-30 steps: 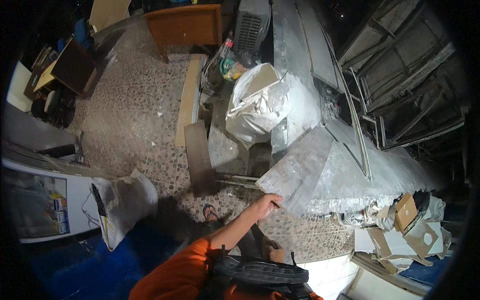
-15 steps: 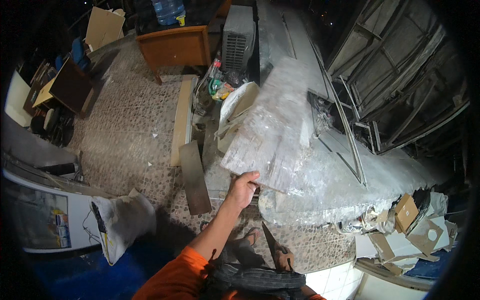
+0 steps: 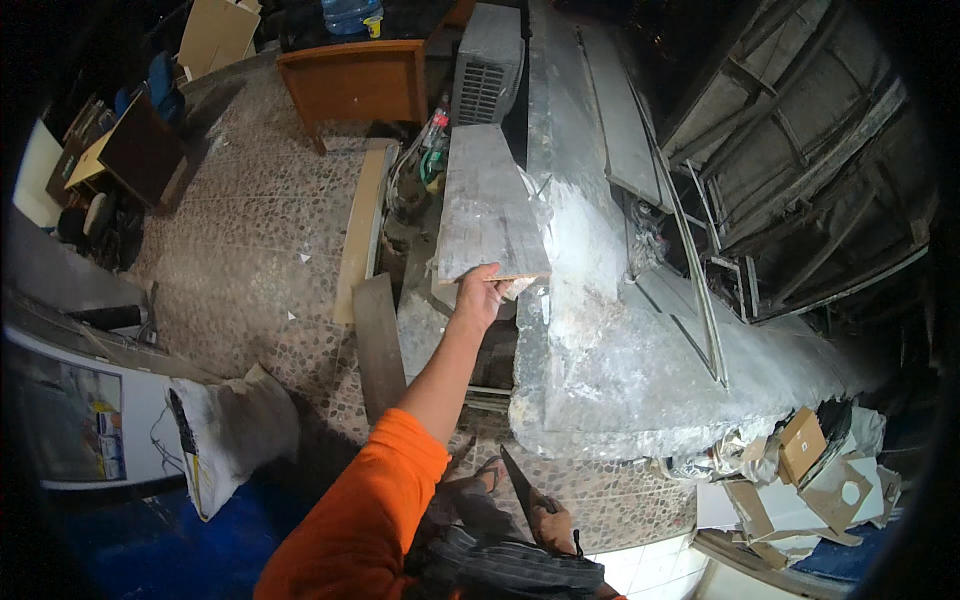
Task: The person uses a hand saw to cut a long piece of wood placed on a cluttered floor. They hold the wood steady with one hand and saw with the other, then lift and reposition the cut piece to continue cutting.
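Observation:
My left hand [image 3: 480, 297] reaches forward and grips the near edge of a flat greyish plank [image 3: 490, 205], thumb on top and fingers underneath. The plank's face is dusty, and its near edge shows brown. It hangs over the gap left of the grey slab [image 3: 640, 370]. Down by my legs, my right hand [image 3: 553, 527] is closed around the handle of a handsaw [image 3: 519, 485]. The saw's dark, tapering blade points up and left.
A bare board [image 3: 380, 345] and a long tan strip [image 3: 362, 235] lie on the pebble-patterned floor. Beyond stands a wooden desk [image 3: 355, 90] beside a grey vented unit [image 3: 487, 75]. A white sack [image 3: 235, 425] is at left, broken cardboard [image 3: 800, 490] at right, metal frames [image 3: 790, 150] far right.
My left hand has swung the plank left and forward, off the slab, now more in line with my arm. My right hand still holds the handsaw low.

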A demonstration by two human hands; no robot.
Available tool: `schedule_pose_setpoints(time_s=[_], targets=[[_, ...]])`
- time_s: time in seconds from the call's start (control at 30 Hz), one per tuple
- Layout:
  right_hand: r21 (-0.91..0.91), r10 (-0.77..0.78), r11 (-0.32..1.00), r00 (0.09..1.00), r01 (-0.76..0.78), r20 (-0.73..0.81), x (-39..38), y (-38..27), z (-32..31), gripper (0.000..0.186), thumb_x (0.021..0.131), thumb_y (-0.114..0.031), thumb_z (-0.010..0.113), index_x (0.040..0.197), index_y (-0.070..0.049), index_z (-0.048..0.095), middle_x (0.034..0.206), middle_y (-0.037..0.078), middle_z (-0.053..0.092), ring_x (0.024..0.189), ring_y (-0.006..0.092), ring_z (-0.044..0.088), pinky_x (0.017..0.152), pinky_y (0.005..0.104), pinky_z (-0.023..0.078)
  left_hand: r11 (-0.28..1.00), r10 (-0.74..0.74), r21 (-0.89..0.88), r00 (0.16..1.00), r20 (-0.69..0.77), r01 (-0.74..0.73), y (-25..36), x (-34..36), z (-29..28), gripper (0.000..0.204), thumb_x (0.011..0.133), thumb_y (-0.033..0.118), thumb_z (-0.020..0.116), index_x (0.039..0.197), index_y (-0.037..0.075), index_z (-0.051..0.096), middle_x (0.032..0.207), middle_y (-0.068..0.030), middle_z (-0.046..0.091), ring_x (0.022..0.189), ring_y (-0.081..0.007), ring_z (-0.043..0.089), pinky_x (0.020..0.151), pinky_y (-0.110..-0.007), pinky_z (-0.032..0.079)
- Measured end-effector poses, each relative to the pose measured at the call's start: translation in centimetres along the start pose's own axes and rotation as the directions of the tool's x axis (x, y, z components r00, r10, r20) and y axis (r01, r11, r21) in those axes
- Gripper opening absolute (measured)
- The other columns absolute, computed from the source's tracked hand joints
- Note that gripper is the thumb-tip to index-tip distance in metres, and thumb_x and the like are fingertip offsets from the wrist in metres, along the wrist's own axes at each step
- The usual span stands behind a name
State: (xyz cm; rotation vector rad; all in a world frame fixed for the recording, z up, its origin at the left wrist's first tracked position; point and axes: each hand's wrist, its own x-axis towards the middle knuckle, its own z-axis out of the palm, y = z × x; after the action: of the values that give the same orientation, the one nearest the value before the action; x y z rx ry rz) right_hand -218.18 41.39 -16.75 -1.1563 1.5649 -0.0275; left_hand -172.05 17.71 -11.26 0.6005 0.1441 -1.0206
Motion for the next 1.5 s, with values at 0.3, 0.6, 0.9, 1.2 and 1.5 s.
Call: schedule_pose_setpoints(time_s=[0.3, 0.6, 0.9, 1.2, 1.5], targets=[[-0.147, -0.039, 0.988, 0.998, 0.046, 0.049, 0.4, 2.6, 4.1, 0.047, 0.092, -0.012, 0.064, 0.134, 0.007, 0.061, 0.118, 0.016, 0.073, 0.107, 0.0236, 0.068, 0.091, 0.0320, 0.052, 0.977, -0.141, 0.158, 0.989, -0.045, 0.147, 4.6, -0.1, -5.7, 0.062, 0.103, 0.032, 0.064, 0.146, -0.005, 0.038, 0.140, -0.0229, 0.054, 0.125, -0.0383, 0.060, 0.106, -0.053, 0.057], [0.082, 0.162, 0.983, 0.987, -0.162, 0.004, 5.7, 14.8, 6.3, 0.047, 0.093, -0.017, 0.064, 0.135, 0.004, 0.062, 0.121, 0.018, 0.073, 0.109, 0.0278, 0.069, 0.094, 0.0345, 0.052, 0.989, -0.062, 0.135, 0.998, -0.017, 0.064, 8.1, -3.0, -9.0, 0.067, 0.108, 0.041, 0.055, 0.150, -0.007, 0.034, 0.143, -0.0276, 0.052, 0.130, -0.0373, 0.059, 0.110, -0.049, 0.055], [-0.315, -0.096, 0.946, 0.995, 0.079, -0.041, 3.1, 7.5, 3.4, 0.051, 0.090, -0.023, 0.065, 0.135, 0.001, 0.064, 0.126, 0.024, 0.071, 0.114, 0.0379, 0.069, 0.096, 0.0402, 0.053, 0.984, -0.152, 0.104, 0.983, 0.100, 0.142, 0.2, 7.2, 12.0, 0.041, 0.096, 0.019, 0.061, 0.125, -0.009, 0.052, 0.127, -0.0287, 0.063, 0.115, -0.0392, 0.068, 0.106, -0.048, 0.056], [-0.145, -0.138, 0.983, 0.977, 0.115, -0.162, 0.7, 5.4, 1.6, 0.052, 0.089, -0.028, 0.068, 0.132, 0.002, 0.067, 0.112, 0.026, 0.074, 0.105, 0.0365, 0.072, 0.091, 0.0425, 0.054, 0.947, -0.052, 0.313, 0.995, -0.083, 0.075, -9.7, 7.8, 12.3, 0.065, 0.091, 0.044, 0.070, 0.144, 0.011, 0.053, 0.138, -0.0196, 0.063, 0.114, -0.0376, 0.067, 0.091, -0.051, 0.059], [-0.440, -0.023, 0.898, 0.995, -0.020, -0.092, 0.8, 5.6, 0.5, 0.051, 0.094, -0.033, 0.071, 0.138, -0.008, 0.064, 0.124, 0.025, 0.070, 0.117, 0.0422, 0.066, 0.099, 0.0455, 0.052, 0.671, -0.354, 0.722, 0.929, 0.107, 0.172, -8.5, 0.8, -0.7, 0.059, 0.091, 0.045, 0.077, 0.134, 0.007, 0.063, 0.115, -0.0101, 0.073, 0.094, -0.0241, 0.072, 0.078, -0.037, 0.057]])
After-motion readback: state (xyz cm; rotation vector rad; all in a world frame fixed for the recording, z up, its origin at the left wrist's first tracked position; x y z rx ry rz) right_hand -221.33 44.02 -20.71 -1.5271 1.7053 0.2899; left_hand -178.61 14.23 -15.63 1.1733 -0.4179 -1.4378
